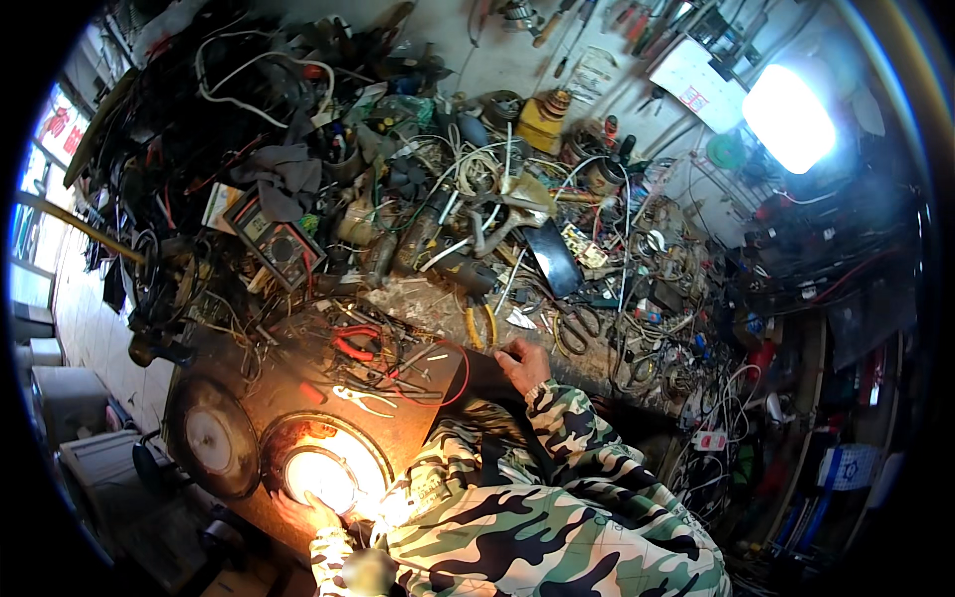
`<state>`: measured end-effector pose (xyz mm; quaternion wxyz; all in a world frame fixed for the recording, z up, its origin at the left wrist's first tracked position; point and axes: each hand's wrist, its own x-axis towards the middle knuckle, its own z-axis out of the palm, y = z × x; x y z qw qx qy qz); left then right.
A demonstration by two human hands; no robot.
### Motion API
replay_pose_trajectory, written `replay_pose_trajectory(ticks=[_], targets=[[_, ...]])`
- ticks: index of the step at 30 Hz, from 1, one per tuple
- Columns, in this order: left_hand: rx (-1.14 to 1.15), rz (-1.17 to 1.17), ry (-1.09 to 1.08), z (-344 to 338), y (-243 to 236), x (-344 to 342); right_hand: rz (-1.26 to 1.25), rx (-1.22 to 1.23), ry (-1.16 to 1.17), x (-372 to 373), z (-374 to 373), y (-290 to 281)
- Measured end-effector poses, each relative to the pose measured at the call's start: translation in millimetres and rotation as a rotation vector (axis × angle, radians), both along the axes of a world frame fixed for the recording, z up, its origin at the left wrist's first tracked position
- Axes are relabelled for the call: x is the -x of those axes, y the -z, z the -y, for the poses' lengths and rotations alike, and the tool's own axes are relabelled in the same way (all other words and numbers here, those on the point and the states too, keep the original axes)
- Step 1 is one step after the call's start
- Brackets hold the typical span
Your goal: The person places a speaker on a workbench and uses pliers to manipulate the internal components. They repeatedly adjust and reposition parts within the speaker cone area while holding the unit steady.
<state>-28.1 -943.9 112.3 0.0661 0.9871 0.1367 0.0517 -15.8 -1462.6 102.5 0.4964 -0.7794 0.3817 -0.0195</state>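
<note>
Camo jacket folds take up the space closest to us, so everything else sits out past the cuffs. Our left hand is down at the near edge of a round pan, fingers spread and not wrapped around anything, with the tips on or just over the glaring pale disc in the middle. Too much glare for us to say if they really touch. We'd guess the hand is there to steady the disc, and the pan sits this close to save us stretching.

Our right hand is farther out, by the edge of the tabletop, half curled. Honestly can't tell whether something's pinched in those fingers. A yellow-handled tool lies just beyond it, and a thin red wire loops round on its left.

Out between the hands we've got silver pliers and red-handled pliers, probably loose like that so they're quick to grab. Left of the left hand, a second round plate sits beside the pan, likely parked aside but handy. Well past the hands, a meter lies face up, presumably for easy reading.
</note>
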Motion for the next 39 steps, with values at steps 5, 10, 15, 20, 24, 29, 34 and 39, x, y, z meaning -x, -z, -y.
replay_pose_trajectory(ticks=[5,10,15,20,24,29,34,39], targets=[[-0.045,-0.016,0.069,-28,22,2,0.005,0.175,0.214,41,36,-19],[-0.085,0.038,0.084,-39,39,12,-0.002,0.427,0.338,40,105,-25],[-0.05,0.028,0.094,-25,26,2,-0.128,0.595,0.291,10,131,-62],[-0.071,0.076,0.08,-30,18,-6,-0.11,0.892,-0.043,-45,127,-60],[0.025,0.003,0.068,-15,26,14,-0.395,0.887,-0.195,-70,136,-86],[0.011,0.056,0.061,-16,9,2,-0.525,0.754,-0.176,-101,129,-66],[0.138,0.0,0.061,8,10,2,-0.519,0.834,-0.134,-86,146,-97],[0.046,0.007,0.018,-1,3,3,-0.416,0.926,-0.048,-83,168,-88]])
